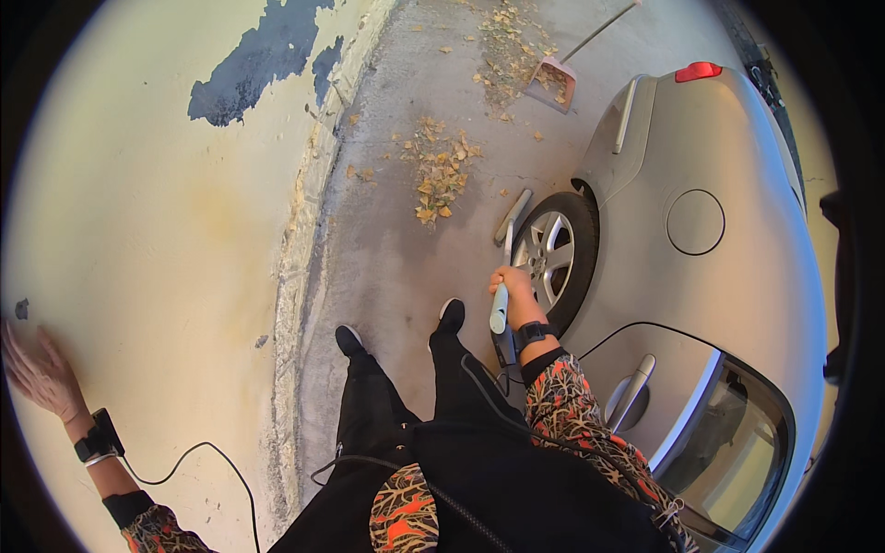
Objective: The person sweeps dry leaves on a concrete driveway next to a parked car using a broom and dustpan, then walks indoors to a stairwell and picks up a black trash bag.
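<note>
My right hand (513, 279) is closed around the pale green handle of a broom (513, 216). The broom's long narrow head touches down on the concrete, beside the car's rear wheel (553, 256). Far to the left, my left hand (43, 373) is spread against the painted wall (173, 276) and holds nothing. Ahead of my feet lies a pile of dry yellow leaves (441, 169). Beyond it stands a pink long-handled dustpan (553, 84) with some leaves inside.
A beige car (733, 138) borders the right side, its door handle (632, 390) near my right arm. More leaves (511, 48) are strewn farther ahead. A rough curb-like ledge (294, 276) runs along the wall's foot. Black cables (207, 444) trail from my wrist straps.
</note>
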Demonstrator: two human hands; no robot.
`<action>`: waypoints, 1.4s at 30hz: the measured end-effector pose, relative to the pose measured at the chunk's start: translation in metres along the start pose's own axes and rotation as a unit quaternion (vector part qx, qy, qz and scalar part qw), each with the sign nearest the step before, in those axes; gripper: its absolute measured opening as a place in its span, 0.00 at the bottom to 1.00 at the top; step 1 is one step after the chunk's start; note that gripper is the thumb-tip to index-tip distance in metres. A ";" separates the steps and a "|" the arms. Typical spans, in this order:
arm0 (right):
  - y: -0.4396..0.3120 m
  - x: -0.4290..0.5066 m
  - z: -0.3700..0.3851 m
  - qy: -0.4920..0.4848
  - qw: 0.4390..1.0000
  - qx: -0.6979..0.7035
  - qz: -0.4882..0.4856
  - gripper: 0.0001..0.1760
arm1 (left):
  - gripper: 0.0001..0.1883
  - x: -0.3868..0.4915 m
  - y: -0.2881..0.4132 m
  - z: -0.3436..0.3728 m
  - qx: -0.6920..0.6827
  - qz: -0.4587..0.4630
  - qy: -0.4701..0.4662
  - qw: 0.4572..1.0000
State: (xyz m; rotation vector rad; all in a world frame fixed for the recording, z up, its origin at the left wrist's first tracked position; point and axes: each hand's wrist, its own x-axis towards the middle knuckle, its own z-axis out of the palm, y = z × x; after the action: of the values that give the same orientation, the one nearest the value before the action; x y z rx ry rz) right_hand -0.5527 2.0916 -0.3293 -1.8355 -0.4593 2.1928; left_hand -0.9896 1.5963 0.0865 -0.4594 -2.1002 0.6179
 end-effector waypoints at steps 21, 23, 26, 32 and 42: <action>0.071 -0.076 0.040 -0.320 0.769 -0.451 0.320 0.16 | 0.27 0.023 0.049 -0.037 0.012 0.088 0.114 0.990; 0.088 -0.055 0.054 -0.348 0.749 -0.481 0.294 0.10 | 0.28 0.022 0.045 -0.034 0.020 0.096 0.109 0.989; 0.080 -0.025 0.079 -0.334 0.743 -0.510 0.275 0.07 | 0.27 0.019 0.043 -0.031 0.008 0.089 0.104 0.991; 0.013 -0.015 0.094 -0.264 0.852 -0.411 0.191 0.17 | 0.28 0.018 0.040 -0.030 0.043 0.098 0.102 0.989; 0.025 -0.015 0.085 -0.320 0.803 -0.417 0.279 0.21 | 0.28 0.021 0.050 -0.036 0.033 0.101 0.115 0.988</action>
State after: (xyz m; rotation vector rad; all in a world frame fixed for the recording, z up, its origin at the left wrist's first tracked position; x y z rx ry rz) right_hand -0.6332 2.0556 -0.3117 -1.5974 -1.3477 3.4322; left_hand -0.9664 1.6574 0.0890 -0.6781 -1.8220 0.7126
